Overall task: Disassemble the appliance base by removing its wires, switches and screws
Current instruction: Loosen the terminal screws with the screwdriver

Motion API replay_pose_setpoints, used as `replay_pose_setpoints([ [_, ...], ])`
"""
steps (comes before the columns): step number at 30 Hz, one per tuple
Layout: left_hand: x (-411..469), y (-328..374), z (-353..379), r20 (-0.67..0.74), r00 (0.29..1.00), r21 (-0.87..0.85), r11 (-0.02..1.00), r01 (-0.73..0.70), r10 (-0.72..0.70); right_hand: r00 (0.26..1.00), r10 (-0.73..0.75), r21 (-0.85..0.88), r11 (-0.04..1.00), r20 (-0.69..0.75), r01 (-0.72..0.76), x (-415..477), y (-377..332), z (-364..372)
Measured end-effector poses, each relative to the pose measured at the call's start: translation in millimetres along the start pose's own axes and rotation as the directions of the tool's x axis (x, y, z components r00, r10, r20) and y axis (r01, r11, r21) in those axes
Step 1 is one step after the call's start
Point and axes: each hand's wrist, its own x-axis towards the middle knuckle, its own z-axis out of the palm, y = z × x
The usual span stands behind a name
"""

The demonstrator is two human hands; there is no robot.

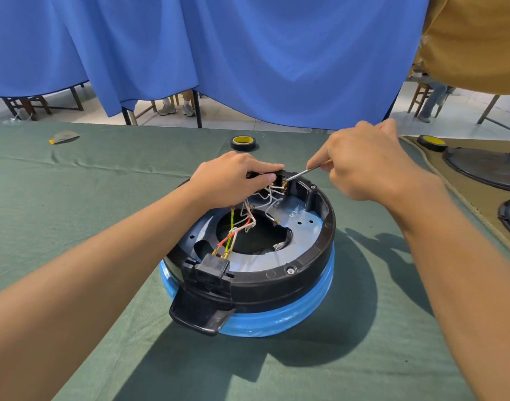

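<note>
One screwdriver (pixel 306 170) slants down-left; tip seemingly on a switch (pixel 282 182).

Bright light is being thrown in from the far left, and hard shadows are being cast rightward off the appliance base (pixel 277 285) onto the green cloth (pixel 103 183). Frame edges are being bowed by wide-angle distortion.

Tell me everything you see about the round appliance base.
The appliance base is round, on the green cloth: a black plastic ring above a blue band, with a grey plate and central hole inside. White, red and yellow-green wires run from a black socket at the near edge toward the far rim. The left hand grips the far rim; the right hand holds a screwdriver there.
</note>
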Motion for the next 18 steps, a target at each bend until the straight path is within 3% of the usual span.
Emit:
replay_pose_setpoints([
  [5,0,1,0,0.004,1.0,-0.01,1.0,0.002,-0.002,1.0,-0.006,0.07,0.998,0.006,0.006,6,5,7],
  [13,2,0,0,0.016,1.0,-0.015,1.0,0.024,-0.024,0.986,-0.083,0.252,0.967,0.143,0.044,15,17,7],
  [18,2,0,0,0.019,1.0,-0.004,1.0,0.019,-0.019,0.979,-0.096,0.157,0.985,0.18,0.068,8,24,-7],
])
